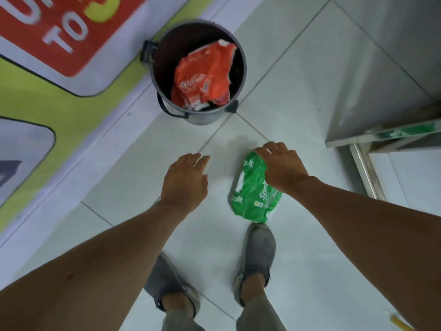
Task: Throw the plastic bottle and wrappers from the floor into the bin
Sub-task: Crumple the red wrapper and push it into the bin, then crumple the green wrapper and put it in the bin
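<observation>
Floor [298, 75]: pale square tiles with dark grout lines, evenly lit. Left side: large printed banner [59, 96] in red, yellow-green and white, bearing white lettering. Right side: stainless steel cabinet [381, 68], edge trim visible below.

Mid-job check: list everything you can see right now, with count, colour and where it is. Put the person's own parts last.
bin: one, dark grey, on the floor ahead by the wall banner, lid off
orange wrapper: one, orange, inside the bin
green wrapper: one, green with white print, in the right hand's grip, in front of the right shoe
floor: pale tiles with dark grout lines
banner: one, red, yellow-green and white, left side
metal cabinet: one, steel grey, upper right
yellow object: one, bottom right edge, cannot tell what
shoes: two, grey, bottom centre
left hand: one, open, empty, hovering
right hand: one, closed on the green wrapper's top
</observation>
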